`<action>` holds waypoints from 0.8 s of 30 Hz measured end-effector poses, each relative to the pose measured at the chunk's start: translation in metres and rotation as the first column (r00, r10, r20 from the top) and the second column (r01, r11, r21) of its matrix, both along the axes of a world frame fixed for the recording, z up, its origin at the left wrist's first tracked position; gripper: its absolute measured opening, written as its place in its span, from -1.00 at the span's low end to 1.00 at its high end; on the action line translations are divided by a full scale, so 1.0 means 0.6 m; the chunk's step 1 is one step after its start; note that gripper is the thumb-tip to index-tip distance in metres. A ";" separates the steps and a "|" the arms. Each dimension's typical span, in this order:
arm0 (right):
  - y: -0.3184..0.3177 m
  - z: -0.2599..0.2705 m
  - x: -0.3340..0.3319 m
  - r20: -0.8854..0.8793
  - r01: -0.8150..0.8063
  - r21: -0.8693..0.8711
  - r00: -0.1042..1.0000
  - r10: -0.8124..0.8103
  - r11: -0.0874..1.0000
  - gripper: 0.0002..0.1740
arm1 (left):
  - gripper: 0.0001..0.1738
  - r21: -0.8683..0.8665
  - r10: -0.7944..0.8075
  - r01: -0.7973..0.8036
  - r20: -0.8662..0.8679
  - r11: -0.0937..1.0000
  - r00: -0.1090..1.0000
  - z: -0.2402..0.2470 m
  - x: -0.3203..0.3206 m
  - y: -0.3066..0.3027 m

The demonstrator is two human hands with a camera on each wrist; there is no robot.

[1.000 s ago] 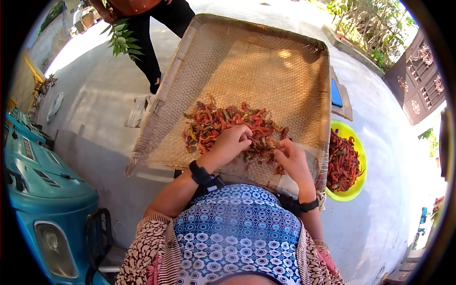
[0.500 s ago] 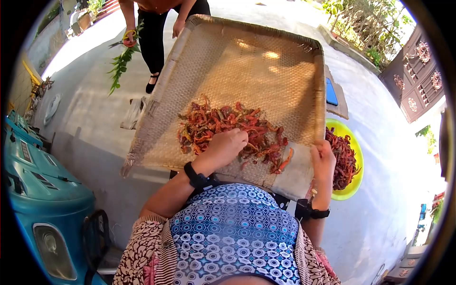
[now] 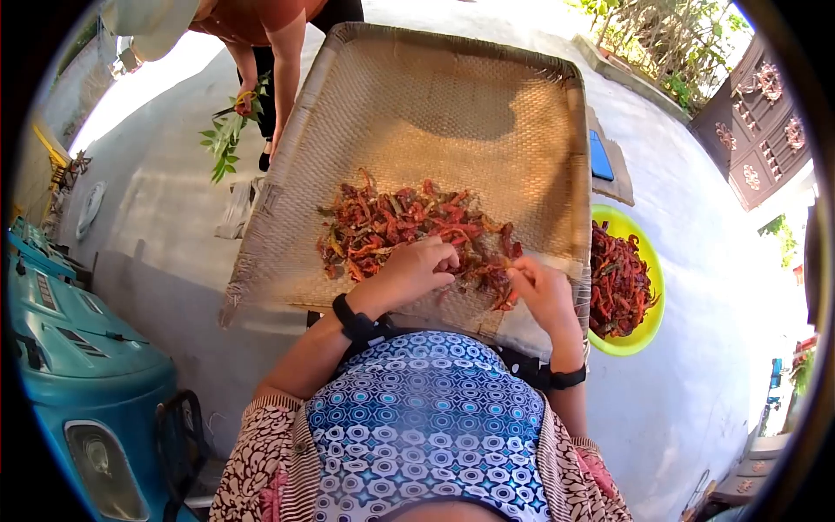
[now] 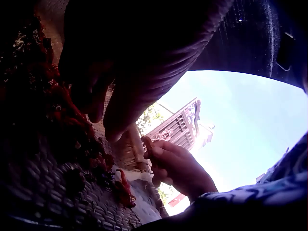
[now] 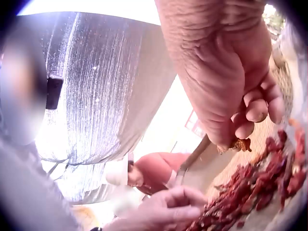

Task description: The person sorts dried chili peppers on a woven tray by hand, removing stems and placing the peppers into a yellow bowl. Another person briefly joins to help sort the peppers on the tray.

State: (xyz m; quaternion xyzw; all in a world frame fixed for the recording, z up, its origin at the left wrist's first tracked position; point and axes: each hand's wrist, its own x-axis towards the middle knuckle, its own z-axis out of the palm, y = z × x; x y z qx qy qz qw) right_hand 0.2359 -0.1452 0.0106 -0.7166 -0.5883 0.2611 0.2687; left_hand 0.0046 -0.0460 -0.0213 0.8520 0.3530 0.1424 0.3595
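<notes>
Dried red chili peppers (image 3: 396, 217) lie heaped on a large woven bamboo tray (image 3: 452, 104). My left hand (image 3: 416, 271) is over the near side of the heap, its fingers loosely bent; no pepper shows between thumb and fingertips in the left wrist view. At the heap's right end my right hand (image 3: 544, 291) pinches a small orange-brown dried chili pepper (image 5: 239, 145) between thumb and fingers. The same pepper (image 4: 147, 142) stands out at the fingertips in the left wrist view.
A yellow-green basin (image 3: 648, 322) full of red peppers stands right of the tray. Beyond it is a blue flat object (image 3: 600, 157) on cardboard. Another person (image 3: 278, 43) bends at the tray's far left, holding a leafy sprig (image 3: 228, 135). A teal vehicle (image 3: 96, 365) stands left.
My right hand went to the tray's right edge, then came back left to the heap and now pinches a pepper. My left hand stayed over the heap. The other person has bent down toward the tray.
</notes>
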 end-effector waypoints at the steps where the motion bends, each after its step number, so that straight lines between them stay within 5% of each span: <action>1: -0.007 -0.009 0.029 0.026 0.046 0.173 0.998 -0.051 0.984 -0.78 | -0.79 0.022 -0.020 0.022 -0.062 1.000 0.998 0.010 -0.001 -0.004; 6: -0.060 0.011 0.147 0.291 0.440 0.393 0.773 -0.563 0.807 -0.76 | -0.84 0.173 -0.070 0.088 -0.110 0.981 0.991 -0.030 -0.009 0.002; 9: -0.068 0.001 0.142 0.091 0.393 0.339 0.890 -0.446 0.855 -0.76 | -0.88 0.216 -0.061 0.080 -0.094 0.973 0.994 -0.023 -0.007 0.003; 10: -0.065 -0.006 0.128 0.042 0.360 0.162 0.928 -0.371 0.919 -0.71 | -0.86 0.213 -0.060 0.079 -0.092 0.974 0.994 -0.021 -0.006 0.003; 12: -0.059 -0.020 0.089 0.097 0.066 -0.013 0.993 -0.065 0.998 -0.70 | -0.87 0.244 0.013 0.000 -0.054 0.970 0.998 -0.027 -0.005 0.004; 16: -0.038 -0.063 0.029 0.342 -0.144 0.271 0.939 0.045 0.952 -0.78 | -0.85 0.255 0.159 -0.198 0.165 0.946 0.973 -0.015 -0.004 0.006; 19: -0.021 -0.081 0.031 0.338 -0.163 0.243 0.938 0.074 0.956 -0.83 | -0.84 -0.046 0.281 -0.289 0.419 0.956 0.863 -0.009 -0.004 0.016; 24: -0.018 -0.063 0.025 0.314 -0.108 0.139 0.947 0.060 0.984 -0.93 | -0.84 -0.328 0.390 -0.261 0.432 0.908 0.813 0.002 -0.010 0.016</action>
